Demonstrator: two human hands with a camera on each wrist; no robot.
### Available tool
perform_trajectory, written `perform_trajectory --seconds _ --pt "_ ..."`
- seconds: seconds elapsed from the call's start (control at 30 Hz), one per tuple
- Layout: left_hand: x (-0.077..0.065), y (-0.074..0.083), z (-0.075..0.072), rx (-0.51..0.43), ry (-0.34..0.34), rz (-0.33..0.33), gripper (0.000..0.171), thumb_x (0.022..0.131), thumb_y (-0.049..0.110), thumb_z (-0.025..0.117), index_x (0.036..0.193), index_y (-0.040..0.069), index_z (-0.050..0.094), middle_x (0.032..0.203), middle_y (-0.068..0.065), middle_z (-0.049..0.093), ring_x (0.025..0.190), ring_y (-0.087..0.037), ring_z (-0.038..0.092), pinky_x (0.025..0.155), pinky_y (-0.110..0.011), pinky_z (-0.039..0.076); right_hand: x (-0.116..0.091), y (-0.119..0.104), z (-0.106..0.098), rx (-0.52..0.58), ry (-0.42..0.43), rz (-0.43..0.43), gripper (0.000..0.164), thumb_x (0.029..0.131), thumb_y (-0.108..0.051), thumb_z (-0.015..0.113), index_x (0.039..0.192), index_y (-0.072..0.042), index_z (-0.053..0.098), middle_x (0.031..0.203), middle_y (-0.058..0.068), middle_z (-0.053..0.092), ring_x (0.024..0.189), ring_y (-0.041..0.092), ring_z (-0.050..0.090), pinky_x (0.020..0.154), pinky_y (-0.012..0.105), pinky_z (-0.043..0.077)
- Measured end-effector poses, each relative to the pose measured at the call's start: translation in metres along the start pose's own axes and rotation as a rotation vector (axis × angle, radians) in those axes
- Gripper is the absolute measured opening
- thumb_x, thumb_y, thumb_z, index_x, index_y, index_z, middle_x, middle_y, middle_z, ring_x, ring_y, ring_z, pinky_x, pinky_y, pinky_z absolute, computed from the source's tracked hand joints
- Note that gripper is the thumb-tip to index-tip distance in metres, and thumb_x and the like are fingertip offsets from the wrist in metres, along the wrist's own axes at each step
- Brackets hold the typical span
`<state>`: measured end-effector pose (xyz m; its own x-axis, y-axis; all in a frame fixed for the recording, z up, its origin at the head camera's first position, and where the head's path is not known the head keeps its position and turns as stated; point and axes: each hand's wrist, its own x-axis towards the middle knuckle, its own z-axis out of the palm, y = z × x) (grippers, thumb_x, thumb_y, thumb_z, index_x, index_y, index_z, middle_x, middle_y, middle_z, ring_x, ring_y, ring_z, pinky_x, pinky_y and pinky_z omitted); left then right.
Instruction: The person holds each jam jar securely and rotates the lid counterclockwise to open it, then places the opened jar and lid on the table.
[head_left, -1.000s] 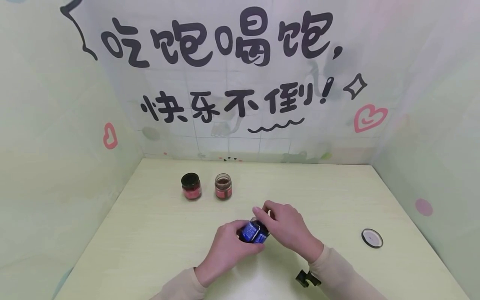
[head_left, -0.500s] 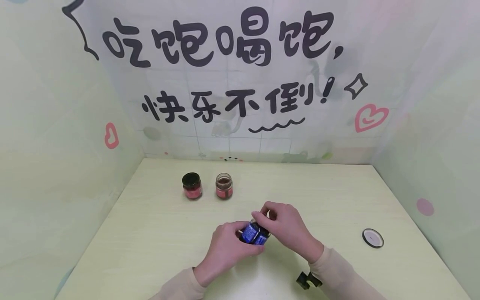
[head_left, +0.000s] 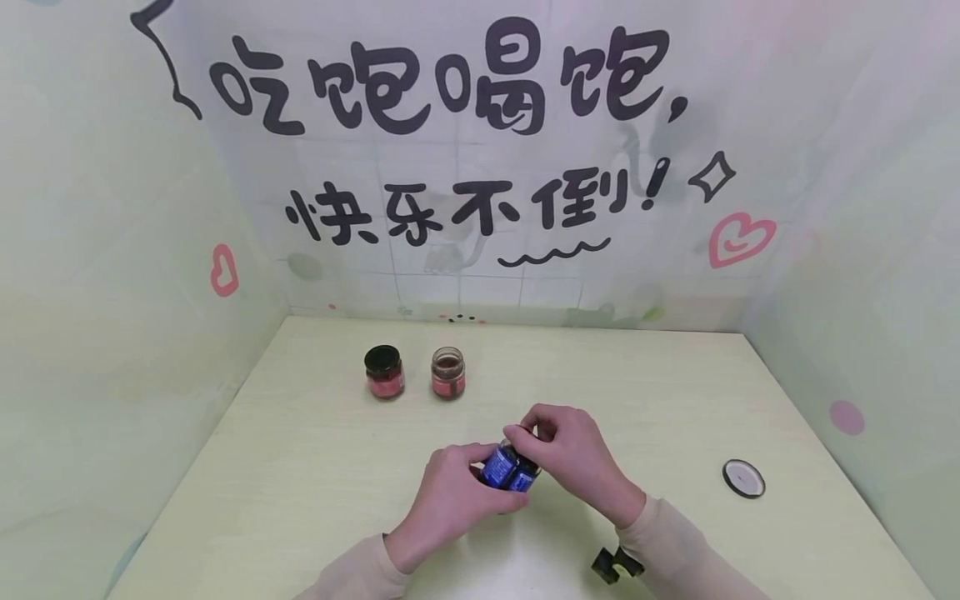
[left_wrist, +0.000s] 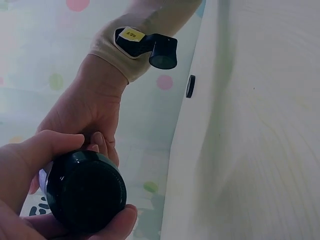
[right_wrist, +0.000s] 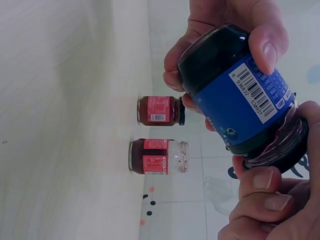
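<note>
A small glass jar with a blue label (head_left: pixel 498 467) and dark contents is held up, tilted, between both hands. My left hand (head_left: pixel 452 485) grips its body, thumb on one side and fingers on the other. The right hand (head_left: pixel 576 448) holds the dark lid (right_wrist: pixel 294 152) at the mouth with thumb and curled fingers. In the right wrist view, the jar's barcode (right_wrist: pixel 252 93) faces the camera, and clear glass thread shows beside the lid. The left wrist view shows the jar's dark round base (left_wrist: pixel 89 195); the lid is hidden there.
Toward the back left of the table (head_left: pixel 300 467) stand a red-labelled jar with a black lid (head_left: pixel 385 372) and an uncapped red-labelled jar (head_left: pixel 447 375). A loose lid (head_left: pixel 744 479) lies at the right, white inside up. A black camera mount (head_left: pixel 617 565) hangs from the right wrist.
The right thumb and fingers have shifted slightly at the lid, and the jar sits a touch lower in view. The left hand keeps its grip, and the other jars stay put.
</note>
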<state>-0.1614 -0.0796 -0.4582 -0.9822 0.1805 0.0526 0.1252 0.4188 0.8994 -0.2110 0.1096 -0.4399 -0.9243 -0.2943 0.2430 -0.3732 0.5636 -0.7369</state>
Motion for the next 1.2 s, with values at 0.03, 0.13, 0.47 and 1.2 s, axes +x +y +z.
perform_trajectory --seconds 0.03,0.13,0.47,1.2 --pt "0.0000 0.0000 -0.0001 0.000 0.000 0.000 0.042 0.067 0.036 0.092 0.103 0.020 0.077 0.076 0.010 0.072 0.065 -0.009 0.067 0.057 -0.031 0.053 -0.0002 0.0001 0.0002 0.008 0.000 0.000 0.020 0.089 -0.049 0.072 0.075 -0.034 0.069 0.053 -0.010 0.046 0.052 0.008 0.044 0.052 0.027 0.038" --pt "-0.0001 -0.0004 -0.0003 -0.003 0.000 -0.005 0.041 0.067 0.035 0.092 0.102 0.020 0.077 0.075 0.010 0.071 0.064 -0.010 0.067 0.056 -0.031 0.052 -0.0007 0.0006 0.0008 0.029 0.001 -0.007 0.019 0.089 -0.048 0.072 0.077 -0.033 0.070 0.053 -0.010 0.046 0.052 0.008 0.043 0.051 0.027 0.038" --pt "-0.0004 -0.0013 -0.0009 -0.039 -0.017 -0.016 0.039 0.066 0.037 0.092 0.097 0.019 0.077 0.074 0.010 0.071 0.064 -0.012 0.068 0.056 -0.032 0.053 -0.0021 0.0035 0.0032 0.077 0.008 -0.033 0.016 0.090 -0.046 0.073 0.082 -0.032 0.072 0.052 -0.009 0.045 0.049 0.007 0.041 0.049 0.026 0.038" --pt "-0.0014 -0.0031 -0.0016 -0.106 -0.057 -0.018 0.037 0.068 0.035 0.092 0.097 0.017 0.077 0.077 0.006 0.073 0.068 -0.014 0.069 0.058 -0.033 0.055 -0.0034 0.0059 0.0005 0.054 -0.059 -0.081 0.010 0.092 -0.042 0.071 0.088 -0.033 0.069 0.054 -0.010 0.044 0.049 0.007 0.040 0.048 0.025 0.036"
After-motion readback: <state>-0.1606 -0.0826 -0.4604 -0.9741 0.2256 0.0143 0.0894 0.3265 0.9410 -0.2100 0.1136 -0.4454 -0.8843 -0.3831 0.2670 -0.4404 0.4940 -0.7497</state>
